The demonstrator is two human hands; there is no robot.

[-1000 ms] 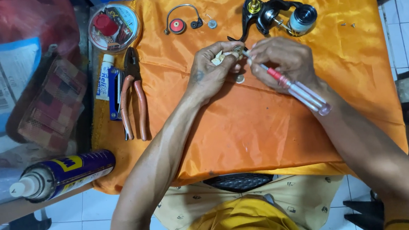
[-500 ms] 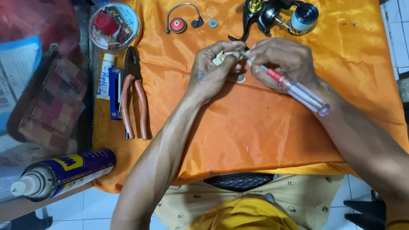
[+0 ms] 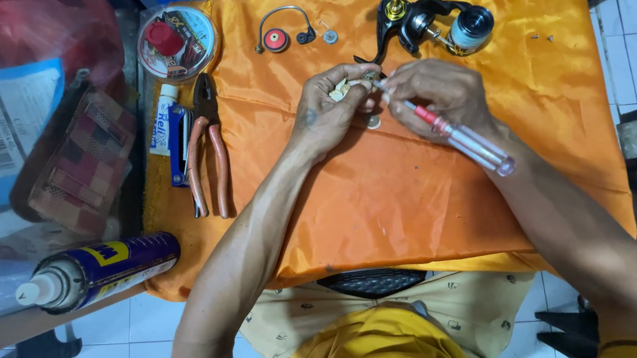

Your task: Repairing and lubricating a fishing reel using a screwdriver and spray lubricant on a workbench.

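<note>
My left hand point(image 3: 331, 109) pinches a small pale metal part point(image 3: 341, 90) above the orange cloth point(image 3: 412, 194). My right hand point(image 3: 438, 92) grips a screwdriver point(image 3: 465, 139) with a clear handle and red collar, its tip set against that part. Both hands meet just below a black fishing reel point(image 3: 428, 23) lying at the cloth's far edge. A small round piece point(image 3: 373, 122) lies on the cloth under my hands.
Orange-handled pliers point(image 3: 208, 146) and a small tube point(image 3: 163, 119) lie at the cloth's left edge. A round clear case point(image 3: 176, 42), a wire bail with red roller point(image 3: 279, 35) and a washer point(image 3: 330, 37) sit at the back. A spray can point(image 3: 100, 271) lies lower left. Tiny screws point(image 3: 542, 37) lie far right.
</note>
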